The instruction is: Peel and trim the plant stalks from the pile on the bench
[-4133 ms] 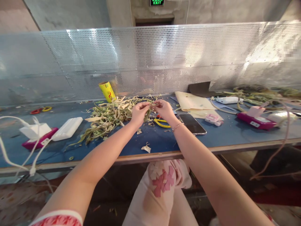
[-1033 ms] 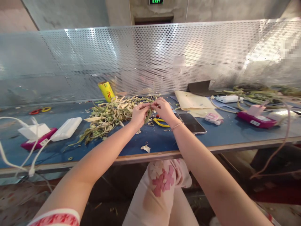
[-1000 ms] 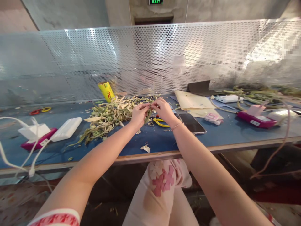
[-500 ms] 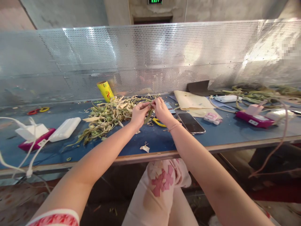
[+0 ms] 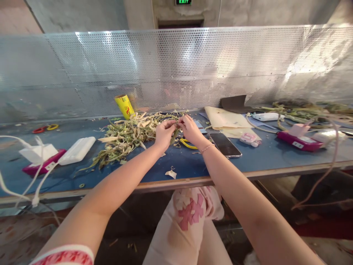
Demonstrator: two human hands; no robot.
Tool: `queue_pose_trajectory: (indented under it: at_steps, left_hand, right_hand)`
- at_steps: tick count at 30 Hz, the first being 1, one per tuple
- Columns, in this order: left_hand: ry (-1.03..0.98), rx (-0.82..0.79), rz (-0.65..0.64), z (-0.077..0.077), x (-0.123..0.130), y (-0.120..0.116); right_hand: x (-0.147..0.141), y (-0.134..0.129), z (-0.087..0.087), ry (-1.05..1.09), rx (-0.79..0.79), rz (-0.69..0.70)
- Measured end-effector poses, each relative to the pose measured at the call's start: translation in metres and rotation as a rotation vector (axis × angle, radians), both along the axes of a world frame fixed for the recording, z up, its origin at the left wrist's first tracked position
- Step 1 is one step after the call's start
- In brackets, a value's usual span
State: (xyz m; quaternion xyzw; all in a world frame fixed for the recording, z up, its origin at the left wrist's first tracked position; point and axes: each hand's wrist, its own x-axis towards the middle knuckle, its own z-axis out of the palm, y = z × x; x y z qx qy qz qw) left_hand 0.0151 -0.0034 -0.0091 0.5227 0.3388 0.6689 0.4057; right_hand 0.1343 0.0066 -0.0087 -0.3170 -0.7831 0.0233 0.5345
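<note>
A pile of dried greenish plant stalks and leaves [image 5: 125, 136] lies on the blue table [image 5: 154, 167]. At the pile's right edge, my left hand [image 5: 165, 133] pinches a dried plant piece [image 5: 173, 137] that hangs below its fingertips. My right hand [image 5: 189, 129] is closed on the same piece, its fingertips almost touching those of my left hand. Yellow-handled scissors [image 5: 188, 144] lie under my right hand, partly hidden. A black phone [image 5: 225, 145] rests beside my right wrist.
A yellow tube [image 5: 124, 106] stands tilted behind the pile. Magenta power strips [image 5: 44, 166] with cords lie at left and right. A white box [image 5: 77, 151], red-and-yellow scissors [image 5: 45, 128], papers [image 5: 226, 118] and a perforated metal screen [image 5: 176, 70] surround the work area.
The whole view has shifted very slightly. Both hands keep nearly the same pose at the plant piece, with only small finger movement.
</note>
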Motion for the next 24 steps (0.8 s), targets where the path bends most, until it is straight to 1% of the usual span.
queue_pose_trajectory:
  at_steps: [3, 7, 12, 19, 24]
  left_hand:
    - [-0.029, 0.011, -0.012, -0.001, -0.0002, 0.0005]
    - [-0.065, -0.015, -0.014, 0.0015, 0.0004, -0.0013]
    - [-0.032, -0.035, -0.035, 0.0017, 0.0001, -0.0012]
    - [-0.011, -0.022, -0.038, -0.0007, -0.0013, 0.0017]
    - [0.023, -0.009, -0.035, 0.0008, -0.0026, 0.0013]
  right_hand:
    - [0.0002, -0.0014, 0.0025, 0.014, -0.019, 0.013]
    - [0.001, -0.0023, 0.006, 0.04, -0.064, 0.03]
    - [0.0027, -0.0037, 0.0083, 0.056, -0.127, -0.004]
    - [0.0036, -0.0053, 0.0064, 0.066, -0.133, -0.047]
    - [0.0047, -0.0067, 0.0079, 0.075, -0.143, -0.037]
